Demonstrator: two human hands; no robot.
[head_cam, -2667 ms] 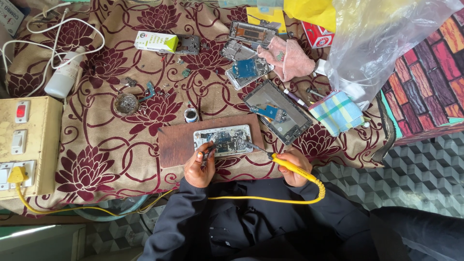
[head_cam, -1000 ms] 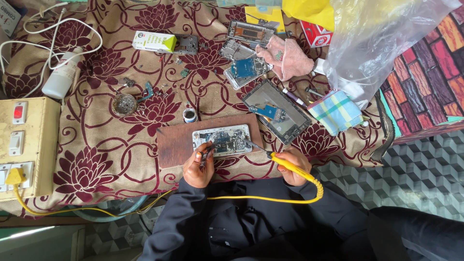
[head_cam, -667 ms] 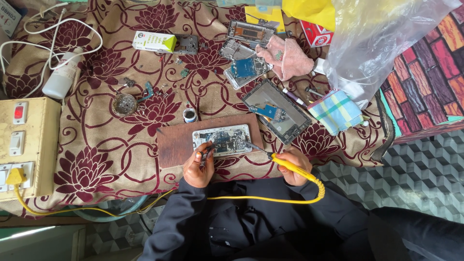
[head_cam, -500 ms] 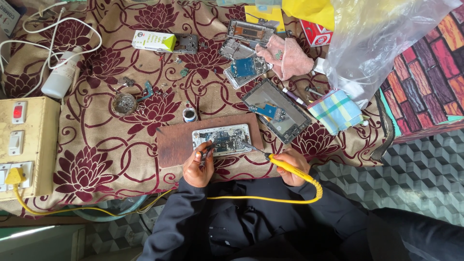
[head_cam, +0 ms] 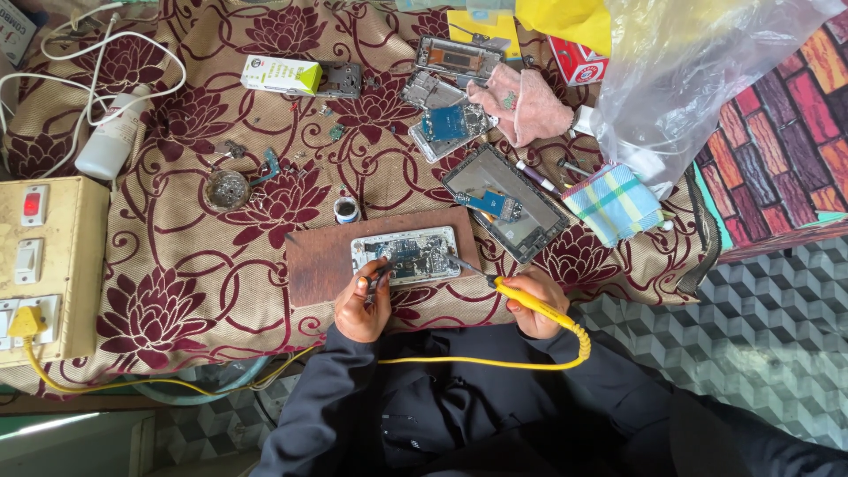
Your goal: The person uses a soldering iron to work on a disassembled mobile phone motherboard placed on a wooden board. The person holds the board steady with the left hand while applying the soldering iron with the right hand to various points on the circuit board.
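Observation:
An opened phone (head_cam: 408, 255) with its circuit board showing lies on a brown wooden board (head_cam: 322, 261) at the table's near edge. My left hand (head_cam: 360, 305) grips thin tweezers (head_cam: 380, 273) whose tips rest on the phone's left part. My right hand (head_cam: 531, 306) holds a yellow soldering iron (head_cam: 528, 300); its metal tip reaches the phone's right end. The iron's yellow cord (head_cam: 495, 360) loops back across my dark sleeves.
A floral cloth (head_cam: 177, 265) covers the table. Another open phone (head_cam: 505, 203), phone frames (head_cam: 446, 124), a pink cloth (head_cam: 530, 102), a checked cloth (head_cam: 612, 201), a small round tin (head_cam: 346, 209), a white bottle (head_cam: 110, 137), a switch box (head_cam: 40, 265) and a clear plastic bag (head_cam: 698, 71) lie around.
The soldering iron tip shifted slightly along the phone's right end. My left hand and the tweezers stay in the same spot.

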